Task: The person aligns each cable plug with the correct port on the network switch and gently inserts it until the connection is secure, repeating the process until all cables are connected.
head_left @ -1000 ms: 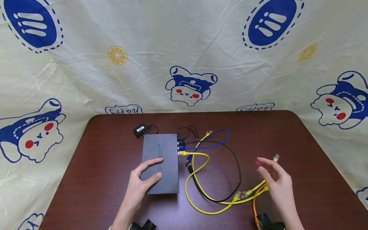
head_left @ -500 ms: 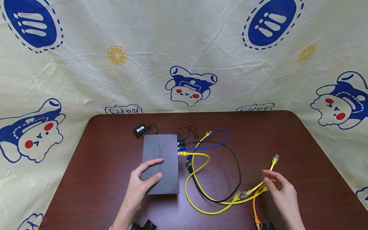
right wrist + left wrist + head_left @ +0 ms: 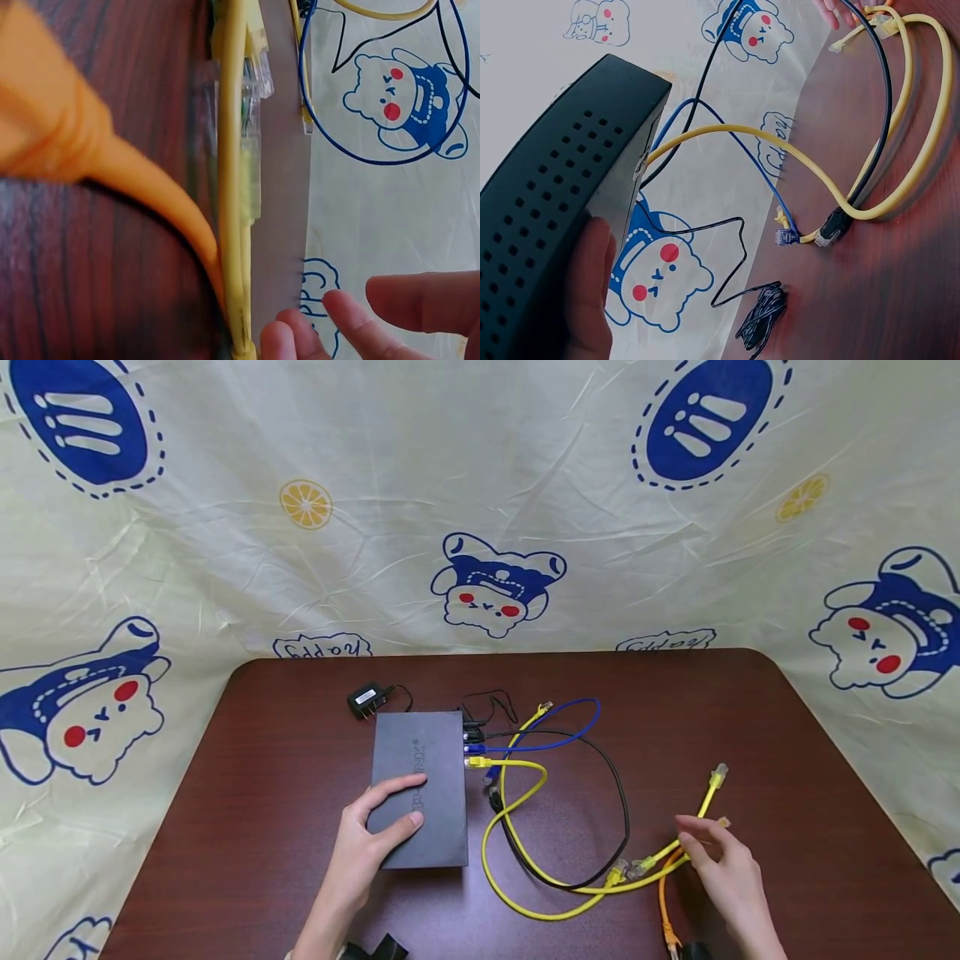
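Observation:
My left hand (image 3: 367, 835) grips the left edge of a dark grey TP-LINK network switch (image 3: 442, 827), thumb and index finger on its top; the other fingers are hidden. Black, blue and yellow cables run from its right side, the yellow one by a yellow network plug (image 3: 477, 762). At the right, my right hand (image 3: 727, 868) hovers at a bunch of yellow network cables (image 3: 660, 877) and an orange network cable (image 3: 663, 902). In the right wrist view its fingertips (image 3: 334, 304) and thumb are apart, with nothing between them.
A black power adapter (image 3: 367, 698) lies behind the switch, its thin cord (image 3: 491, 695) bundled nearby. A black cable (image 3: 622, 827) loops across the table centre. Blue cable (image 3: 596, 710) curves behind. A patterned cloth (image 3: 375, 585) hangs past the table's (image 3: 262, 760) far edge.
My right hand has moved down towards the near edge, then slightly left over the yellow and orange cables. My left hand and the switch have hardly moved.

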A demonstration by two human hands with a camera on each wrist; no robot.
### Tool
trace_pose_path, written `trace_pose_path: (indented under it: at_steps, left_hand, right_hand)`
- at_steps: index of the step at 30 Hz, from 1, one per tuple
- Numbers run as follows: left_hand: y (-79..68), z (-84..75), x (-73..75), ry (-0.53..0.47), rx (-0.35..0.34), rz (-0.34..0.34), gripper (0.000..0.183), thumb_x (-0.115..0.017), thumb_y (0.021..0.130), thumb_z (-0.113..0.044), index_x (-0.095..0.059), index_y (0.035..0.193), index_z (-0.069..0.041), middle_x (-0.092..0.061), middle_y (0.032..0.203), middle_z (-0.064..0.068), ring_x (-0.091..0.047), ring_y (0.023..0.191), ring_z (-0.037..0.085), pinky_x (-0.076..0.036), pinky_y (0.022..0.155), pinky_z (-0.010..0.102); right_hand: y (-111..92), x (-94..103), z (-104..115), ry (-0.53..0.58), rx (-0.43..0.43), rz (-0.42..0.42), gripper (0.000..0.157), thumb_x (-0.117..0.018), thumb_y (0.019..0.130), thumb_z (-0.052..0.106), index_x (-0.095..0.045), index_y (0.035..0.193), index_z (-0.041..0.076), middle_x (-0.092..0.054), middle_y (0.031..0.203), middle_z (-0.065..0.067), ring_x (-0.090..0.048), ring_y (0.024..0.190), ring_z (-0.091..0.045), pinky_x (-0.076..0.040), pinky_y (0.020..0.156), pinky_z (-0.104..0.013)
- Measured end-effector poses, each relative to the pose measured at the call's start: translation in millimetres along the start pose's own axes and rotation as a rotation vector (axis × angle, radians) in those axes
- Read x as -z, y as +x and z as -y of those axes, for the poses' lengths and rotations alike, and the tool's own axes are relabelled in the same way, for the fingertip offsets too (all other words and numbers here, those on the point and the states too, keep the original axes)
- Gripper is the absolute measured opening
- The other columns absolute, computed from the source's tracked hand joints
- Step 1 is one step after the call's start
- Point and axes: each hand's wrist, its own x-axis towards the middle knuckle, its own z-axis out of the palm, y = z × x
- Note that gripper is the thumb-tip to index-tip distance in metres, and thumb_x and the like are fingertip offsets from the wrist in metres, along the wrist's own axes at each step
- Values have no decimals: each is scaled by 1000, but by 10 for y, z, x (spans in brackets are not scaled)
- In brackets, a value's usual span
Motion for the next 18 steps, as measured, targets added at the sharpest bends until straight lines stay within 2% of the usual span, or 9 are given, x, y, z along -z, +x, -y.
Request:
trace_pose_path:
  at_steps: [3, 5, 8, 9, 11, 14, 15, 18]
  left_hand:
    - [-2, -2, 0, 0, 5, 1, 36, -72, 81, -2, -68, 116, -9, -61, 118, 7, -51, 106, 24, -49, 79, 31]
    - [-4, -3, 0, 2, 7, 1, 36, -72, 81, -2, -68, 116, -9, -60, 118, 7, -51, 106, 24, -48, 79, 31]
    - [-5, -4, -1, 6, 10, 3, 36, -72, 81, -2, -69, 116, -9, -60, 118, 7, -51, 106, 24, -48, 79, 31]
    - [-6, -5, -2, 7, 11, 3, 36, -72, 81, -2, -69, 116, -9, -60, 118, 7, -51, 106, 24, -48, 79, 31]
    - [-7, -4, -2, 6, 12, 5, 36, -72, 81, -2, -69, 116, -9, -60, 118, 7, -51, 106, 24, -48, 79, 31]
    - [-7, 0, -2, 7, 11, 5, 36, -72, 81, -2, -69, 116, -9, -61, 117, 7, -51, 105, 24, -48, 80, 31]
    - [-7, 1, -2, 8, 8, 5, 36, -72, 81, -2, -69, 116, -9, -61, 117, 7, -51, 105, 24, -48, 80, 31]
    - [-8, 8, -2, 12, -4, 4, 36, -72, 81, -2, -69, 115, -9, -61, 118, 6, -51, 106, 24, -46, 82, 30]
  right_hand:
    - [14, -28, 23, 18, -13, 21, 31, -59, 96, 21, -63, 119, 0, -63, 115, -24, -55, 89, -5, -43, 67, -26]
    - [25, -50, 44, 36, -18, 28, 32, -58, 97, 22, -62, 120, 0, -63, 116, -23, -54, 92, -4, -43, 69, -24]
    - [47, -86, 83, 93, -13, 15, 32, -58, 97, 20, -62, 121, 0, -64, 115, -22, -51, 91, 7, -43, 68, -17]
    - [56, -96, 99, 112, -12, 8, 31, -58, 97, 20, -62, 121, 0, -64, 115, -21, -52, 95, 7, -42, 68, -13]
    - [74, -113, 134, 147, -9, -5, 31, -58, 97, 19, -62, 121, 0, -64, 116, -20, -52, 112, -3, -40, 73, -8]
    - [109, -134, 197, 188, 1, -37, 29, -59, 97, 17, -63, 120, 1, -66, 112, -16, -51, 117, -9, -38, 76, -6]
    - [121, -140, 220, 204, 9, -49, 28, -59, 96, 16, -63, 120, 1, -67, 110, -14, -53, 116, -9, -38, 76, -6]
    - [159, -160, 294, 264, 41, -99, 24, -59, 95, 8, -64, 116, -1, -69, 100, -2, -58, 89, 5, -42, 70, -10]
